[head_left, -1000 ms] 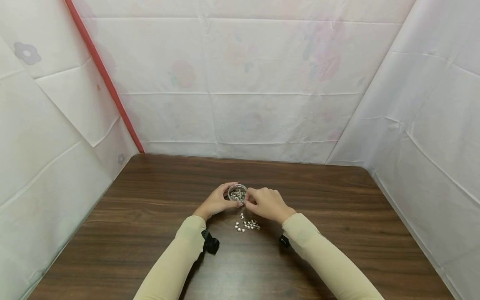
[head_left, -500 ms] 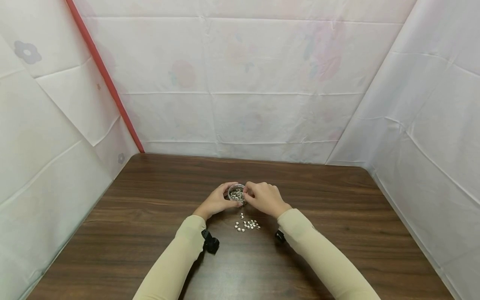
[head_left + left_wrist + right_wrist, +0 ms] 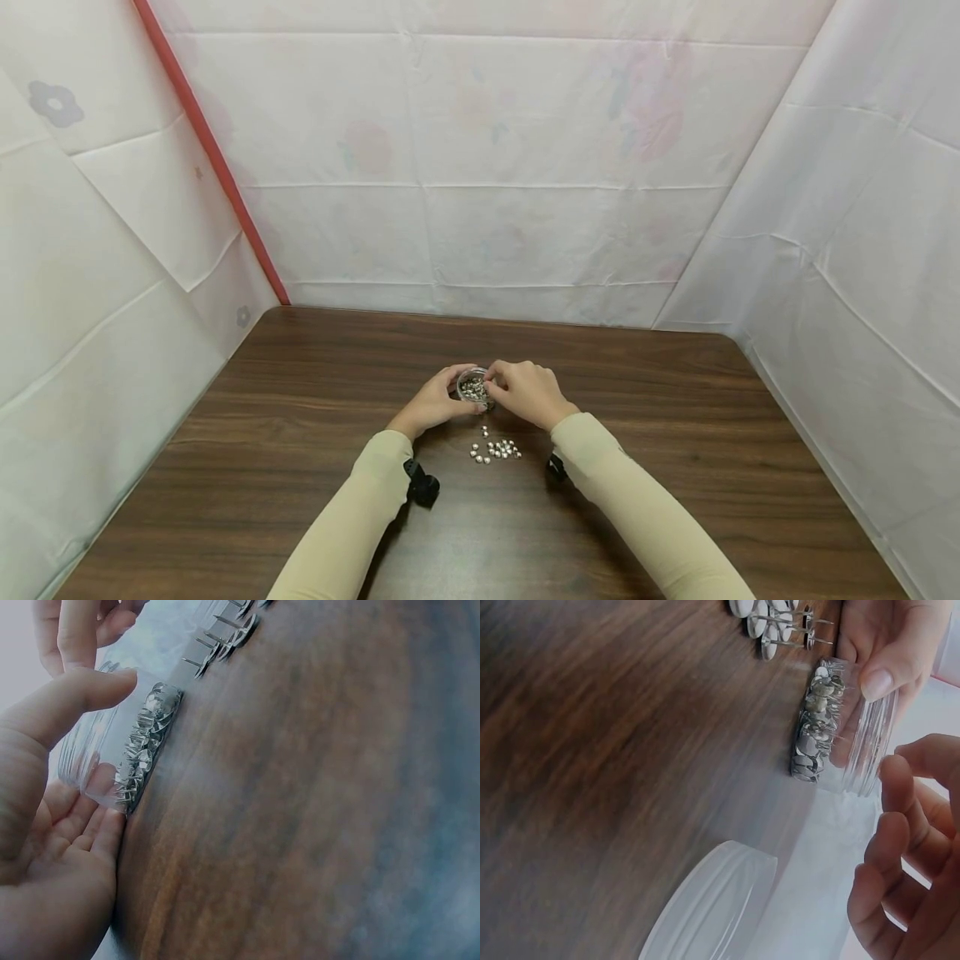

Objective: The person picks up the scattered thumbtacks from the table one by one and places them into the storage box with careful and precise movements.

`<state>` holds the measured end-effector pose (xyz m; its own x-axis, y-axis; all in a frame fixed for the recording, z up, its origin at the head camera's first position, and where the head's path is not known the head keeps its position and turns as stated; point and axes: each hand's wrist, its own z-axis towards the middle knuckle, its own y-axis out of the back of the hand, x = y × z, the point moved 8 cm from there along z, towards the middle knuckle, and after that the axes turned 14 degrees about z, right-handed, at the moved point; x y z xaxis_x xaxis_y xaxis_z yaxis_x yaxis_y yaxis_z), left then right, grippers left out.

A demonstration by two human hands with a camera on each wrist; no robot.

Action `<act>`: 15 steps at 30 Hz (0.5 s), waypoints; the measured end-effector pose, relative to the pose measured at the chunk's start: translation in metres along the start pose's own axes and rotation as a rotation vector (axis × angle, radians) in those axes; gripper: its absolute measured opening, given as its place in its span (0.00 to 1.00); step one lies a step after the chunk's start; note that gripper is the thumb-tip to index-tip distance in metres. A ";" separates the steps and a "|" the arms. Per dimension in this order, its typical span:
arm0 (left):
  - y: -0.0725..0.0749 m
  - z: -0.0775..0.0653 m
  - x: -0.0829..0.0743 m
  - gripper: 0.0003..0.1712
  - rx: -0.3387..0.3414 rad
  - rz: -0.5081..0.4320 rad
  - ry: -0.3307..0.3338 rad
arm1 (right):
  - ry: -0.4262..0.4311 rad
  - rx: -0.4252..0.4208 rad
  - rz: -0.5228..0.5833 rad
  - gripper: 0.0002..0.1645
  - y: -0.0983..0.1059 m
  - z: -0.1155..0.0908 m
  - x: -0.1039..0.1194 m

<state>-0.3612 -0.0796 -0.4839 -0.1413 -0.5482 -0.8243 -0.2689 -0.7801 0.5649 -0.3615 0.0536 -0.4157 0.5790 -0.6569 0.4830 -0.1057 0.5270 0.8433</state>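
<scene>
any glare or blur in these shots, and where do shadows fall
Head: soft glare on the table between the left sleeve and right sleeve, shadows beside both; left wrist: table blurred, bluish haze lower right, thumbtacks crisper; right wrist: table blurred at left, backdrop washed out.

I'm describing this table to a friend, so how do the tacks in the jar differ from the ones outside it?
The jarred tacks are heaped in a jumble; the loose tacks are spread across part of the table. The jarred tacks sit inside the clear jar, held by the left hand; the loose tacks lie uncovered. Both look silvery, with round heads and pins.
</scene>
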 end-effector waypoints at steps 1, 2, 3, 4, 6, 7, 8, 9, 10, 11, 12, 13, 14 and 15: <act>0.000 0.000 0.000 0.45 0.003 0.000 0.003 | -0.003 0.001 -0.002 0.09 0.000 0.000 0.000; 0.000 -0.001 -0.001 0.45 0.007 -0.001 0.004 | -0.006 0.004 -0.003 0.09 0.000 0.000 -0.001; 0.001 -0.002 -0.003 0.45 0.011 -0.004 0.002 | -0.007 0.001 -0.005 0.09 0.001 -0.001 -0.001; 0.001 -0.003 -0.005 0.45 0.016 -0.007 0.003 | -0.010 0.001 -0.007 0.09 0.001 -0.001 -0.002; 0.004 -0.007 -0.014 0.45 0.031 -0.008 -0.004 | -0.013 -0.003 -0.008 0.09 0.003 -0.003 -0.002; 0.005 -0.010 -0.018 0.45 0.040 -0.007 -0.005 | -0.017 -0.004 -0.006 0.09 0.004 -0.003 -0.002; 0.006 -0.012 -0.023 0.45 0.049 -0.005 -0.009 | -0.018 -0.005 -0.004 0.09 0.005 -0.004 -0.001; 0.008 -0.014 -0.028 0.44 0.053 -0.004 -0.014 | -0.018 -0.006 0.000 0.09 0.006 -0.005 -0.001; 0.009 -0.016 -0.031 0.44 0.057 -0.003 -0.018 | -0.020 -0.004 0.004 0.08 0.007 -0.006 -0.001; 0.009 -0.017 -0.034 0.44 0.055 0.004 -0.026 | -0.022 -0.004 0.007 0.08 0.008 -0.007 -0.001; 0.010 -0.018 -0.035 0.44 0.055 0.004 -0.028 | -0.024 -0.005 0.004 0.08 0.008 -0.008 -0.001; 0.010 -0.018 -0.035 0.43 0.053 0.003 -0.030 | -0.027 -0.002 0.005 0.08 0.009 -0.009 -0.001; 0.010 -0.018 -0.036 0.43 0.053 0.001 -0.033 | -0.027 0.000 -0.001 0.08 0.010 -0.010 -0.001; 0.010 -0.018 -0.036 0.43 0.049 0.000 -0.035 | -0.027 0.002 -0.003 0.07 0.010 -0.011 -0.001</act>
<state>-0.3417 -0.0735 -0.4477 -0.1744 -0.5370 -0.8253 -0.3147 -0.7638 0.5635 -0.3539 0.0657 -0.4104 0.5571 -0.6728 0.4868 -0.1055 0.5241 0.8451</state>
